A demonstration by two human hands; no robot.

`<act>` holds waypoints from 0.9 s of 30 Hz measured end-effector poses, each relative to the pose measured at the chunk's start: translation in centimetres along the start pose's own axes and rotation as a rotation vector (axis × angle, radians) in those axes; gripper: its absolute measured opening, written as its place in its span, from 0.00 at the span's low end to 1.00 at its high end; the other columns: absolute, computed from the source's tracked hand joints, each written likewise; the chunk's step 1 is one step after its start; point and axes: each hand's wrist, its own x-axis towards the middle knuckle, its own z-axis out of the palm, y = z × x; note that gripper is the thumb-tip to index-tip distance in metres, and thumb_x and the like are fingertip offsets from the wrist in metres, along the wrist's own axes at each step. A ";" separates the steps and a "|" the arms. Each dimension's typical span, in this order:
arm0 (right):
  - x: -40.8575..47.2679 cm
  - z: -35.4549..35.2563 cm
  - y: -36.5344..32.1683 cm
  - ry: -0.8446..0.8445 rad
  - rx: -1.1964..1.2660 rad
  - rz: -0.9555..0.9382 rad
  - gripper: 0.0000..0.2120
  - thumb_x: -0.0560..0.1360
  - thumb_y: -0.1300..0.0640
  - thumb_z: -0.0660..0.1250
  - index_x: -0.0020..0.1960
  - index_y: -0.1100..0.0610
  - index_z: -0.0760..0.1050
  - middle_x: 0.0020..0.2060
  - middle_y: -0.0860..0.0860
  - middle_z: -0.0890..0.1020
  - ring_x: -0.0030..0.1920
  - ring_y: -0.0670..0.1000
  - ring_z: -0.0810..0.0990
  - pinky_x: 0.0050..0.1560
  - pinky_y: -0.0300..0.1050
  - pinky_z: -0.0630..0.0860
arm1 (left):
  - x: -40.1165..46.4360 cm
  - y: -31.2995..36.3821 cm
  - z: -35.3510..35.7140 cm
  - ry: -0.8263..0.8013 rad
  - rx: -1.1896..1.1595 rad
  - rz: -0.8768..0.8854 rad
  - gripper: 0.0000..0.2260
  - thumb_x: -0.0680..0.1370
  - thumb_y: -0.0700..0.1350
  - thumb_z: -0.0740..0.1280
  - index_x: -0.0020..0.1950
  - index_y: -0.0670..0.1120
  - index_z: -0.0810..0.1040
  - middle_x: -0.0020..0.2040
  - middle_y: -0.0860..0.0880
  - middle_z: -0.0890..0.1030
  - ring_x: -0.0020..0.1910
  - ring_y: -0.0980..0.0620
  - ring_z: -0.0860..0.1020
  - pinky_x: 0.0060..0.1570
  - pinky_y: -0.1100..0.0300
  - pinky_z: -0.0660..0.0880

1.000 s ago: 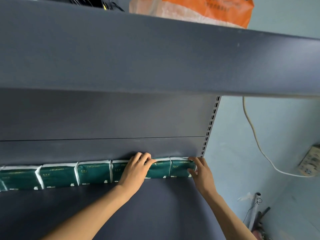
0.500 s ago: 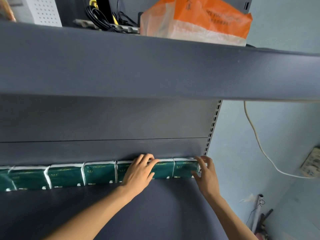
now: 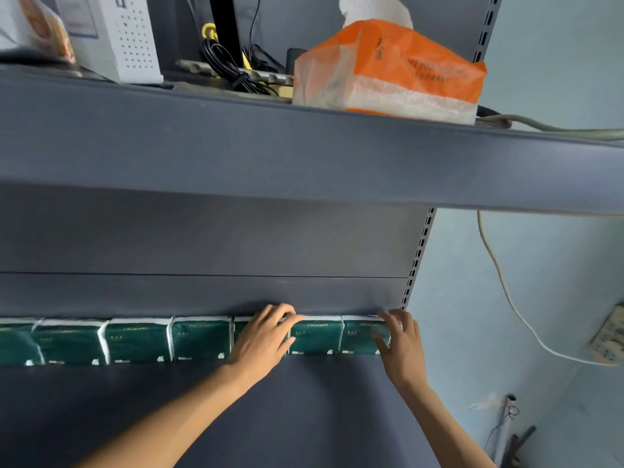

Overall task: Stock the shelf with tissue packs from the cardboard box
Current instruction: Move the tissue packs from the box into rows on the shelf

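Several dark green tissue packs (image 3: 201,339) with white tops stand in a row along the back wall of the grey shelf (image 3: 320,400). My left hand (image 3: 261,339) lies over one pack near the middle right of the row, fingers spread across its top. My right hand (image 3: 400,342) presses with straight fingers on the right end of the last pack (image 3: 358,336), beside the perforated upright (image 3: 417,261). The cardboard box is out of view.
The upper shelf (image 3: 304,153) juts out overhead and carries an orange tissue bag (image 3: 388,72), black cables (image 3: 233,65) and a white box (image 3: 118,35). A white cord (image 3: 499,282) runs down the blue wall to a power strip (image 3: 607,339) at right.
The camera has tilted upward, so the top shelf's contents show. Both hands stay on the right end of the row; my right hand's fingers have shifted slightly along the last pack.
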 end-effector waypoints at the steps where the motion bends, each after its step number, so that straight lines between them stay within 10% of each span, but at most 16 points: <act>1: -0.2 -0.2 -0.7 0.015 0.003 -0.044 0.22 0.73 0.60 0.74 0.65 0.53 0.75 0.61 0.50 0.73 0.61 0.56 0.72 0.55 0.49 0.76 | -0.3 0.0 -0.8 -0.011 -0.041 -0.014 0.19 0.76 0.48 0.73 0.66 0.53 0.75 0.61 0.57 0.72 0.53 0.54 0.75 0.56 0.58 0.76; 17: -4.1 1.8 -26.4 -0.399 0.351 -0.659 0.28 0.77 0.43 0.67 0.74 0.47 0.64 0.68 0.39 0.69 0.68 0.43 0.68 0.67 0.36 0.66 | -18.8 -8.1 -21.4 -0.023 0.076 -0.352 0.33 0.78 0.64 0.63 0.79 0.64 0.51 0.75 0.63 0.57 0.72 0.65 0.59 0.69 0.68 0.53; 27: -13.3 6.0 -45.3 -0.539 0.419 -0.928 0.31 0.78 0.39 0.64 0.77 0.45 0.59 0.71 0.39 0.65 0.72 0.40 0.62 0.69 0.31 0.59 | -36.5 -10.9 -33.8 0.060 0.226 -0.620 0.32 0.78 0.64 0.64 0.79 0.60 0.56 0.74 0.58 0.61 0.72 0.57 0.65 0.72 0.58 0.63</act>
